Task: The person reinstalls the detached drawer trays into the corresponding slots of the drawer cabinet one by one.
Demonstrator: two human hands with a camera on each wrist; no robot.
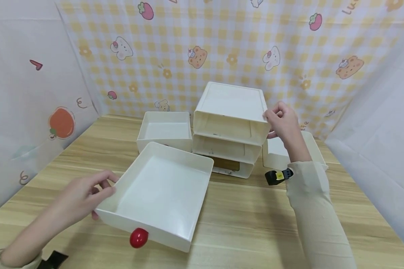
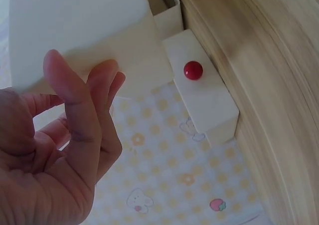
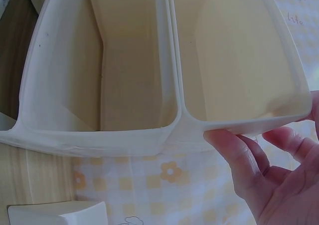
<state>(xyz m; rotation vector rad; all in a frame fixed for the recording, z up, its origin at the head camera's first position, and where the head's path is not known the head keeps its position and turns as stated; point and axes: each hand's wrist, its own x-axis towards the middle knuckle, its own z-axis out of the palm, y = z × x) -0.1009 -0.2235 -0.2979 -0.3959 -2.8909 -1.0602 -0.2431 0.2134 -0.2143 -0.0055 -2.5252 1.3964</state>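
Gripping a white drawer [image 1: 161,190] by its near left rim, the left hand [image 1: 87,194] is out in front of the cabinet [image 1: 233,99] and to its left, thumb and fingers bent at the wall. And look at that drawer: tilted over the wooden table [image 1: 235,231], its red knob [image 1: 139,238] on the wall facing away from the cabinet! Whether its far edge touches anything, the views don't settle.

Across to the other side, a pale sleeve [image 1: 316,209] and a dark strap [image 1: 279,175] lie in front of the cabinet and to its right. Up at the cabinet's top right front corner, the right hand [image 1: 284,119] has the edge pinched, thumb against the side wall. Three compartments, one above another, their openings facing the near side!

Just left of the cabinet, a second drawer [image 1: 165,129] sits on the table, a red knob on it in the left wrist view. To the cabinet's right, a third drawer [image 1: 277,149], partly hidden by the right forearm. And behind the cabinet hangs a yellow-checked cloth [image 1: 219,45], bears and strawberries all over it!
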